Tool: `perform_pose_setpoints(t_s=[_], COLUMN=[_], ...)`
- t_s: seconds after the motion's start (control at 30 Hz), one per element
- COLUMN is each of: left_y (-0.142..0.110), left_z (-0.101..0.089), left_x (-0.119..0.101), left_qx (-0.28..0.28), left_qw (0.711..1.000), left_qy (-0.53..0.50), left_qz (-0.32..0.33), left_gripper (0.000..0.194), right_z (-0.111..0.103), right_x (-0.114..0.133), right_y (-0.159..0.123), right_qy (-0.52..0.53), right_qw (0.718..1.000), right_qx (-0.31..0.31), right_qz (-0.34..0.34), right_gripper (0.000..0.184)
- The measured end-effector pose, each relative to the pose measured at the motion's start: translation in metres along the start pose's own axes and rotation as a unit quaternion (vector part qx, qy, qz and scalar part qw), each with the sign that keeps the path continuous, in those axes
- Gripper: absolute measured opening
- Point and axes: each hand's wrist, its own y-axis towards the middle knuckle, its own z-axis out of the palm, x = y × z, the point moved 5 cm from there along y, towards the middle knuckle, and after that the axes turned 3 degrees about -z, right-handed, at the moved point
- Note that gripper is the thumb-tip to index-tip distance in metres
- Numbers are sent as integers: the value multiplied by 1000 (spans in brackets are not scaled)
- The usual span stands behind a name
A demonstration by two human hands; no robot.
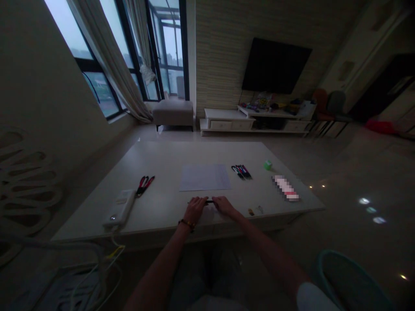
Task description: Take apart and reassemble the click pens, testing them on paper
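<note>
Close to the table's near edge, my left hand (195,208) and my right hand (224,205) are closed on a thin black pen (210,201), one at each side of it. The pen lies about level, with its middle showing between my fingers and a dark tip past my left hand. Just beyond my hands is a white sheet of paper (205,177). To its right, several pens (241,172) with dark and coloured parts lie side by side. Two small items, one brownish (250,212) and one pale (260,209), are to the right of my right hand.
On the white table (162,214), a white power strip (120,208) with a cord and red-handled pliers (144,186) lie left. A green cube (267,164) and a blurred-out pinkish item (285,188) lie right. A teal-rimmed basket (343,258) stands at lower right.
</note>
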Motion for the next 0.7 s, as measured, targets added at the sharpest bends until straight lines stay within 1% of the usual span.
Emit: perform_pose_setpoints(t_s=[0.07,0.1,0.13,0.17,0.27,0.3,0.37,0.47,0.57,0.63,0.7], left_y=[0,1,1,2,3,3,3,2,2,3,3], left_z=[-2,-4,-5,-6,-9,-10,-11,-14,-16,-17,-17], left_x=[-1,-1,-2,-2,-3,-3,-4,-5,-6,-6,-6], left_qx=[-3,-3,-2,-1,4,5,7,11,4,-2,-3], left_qw=[1000,1000,1000,1000,1000,1000,1000,1000,1000,1000,1000], left_qy=[5,7,9,9,5,2,-5,-14,-19,-25,-28], left_qz=[4,3,0,-5,-15,-16,-17,-15,-10,-8,-12], left_gripper=[25,24,23,22,21,21,19,17,17,17,16], right_z=[5,5,4,1,-8,-10,-11,-8,-1,1,0], right_x=[-4,-3,-1,4,24,28,32,29,18,12,12], right_y=[1,0,0,-1,-6,-8,-10,-9,-5,-3,-5], right_qy=[8,1,-14,-35,-95,-107,-115,-87,-10,33,40], right_qw=[999,998,999,999,992,988,986,990,996,995,994], right_qx=[13,16,16,12,-1,0,7,25,68,92,99], right_qz=[44,54,49,27,-86,-109,-123,-107,-49,-16,-8], right_gripper=[46,47,47,45,33,30,29,35,43,47,46])
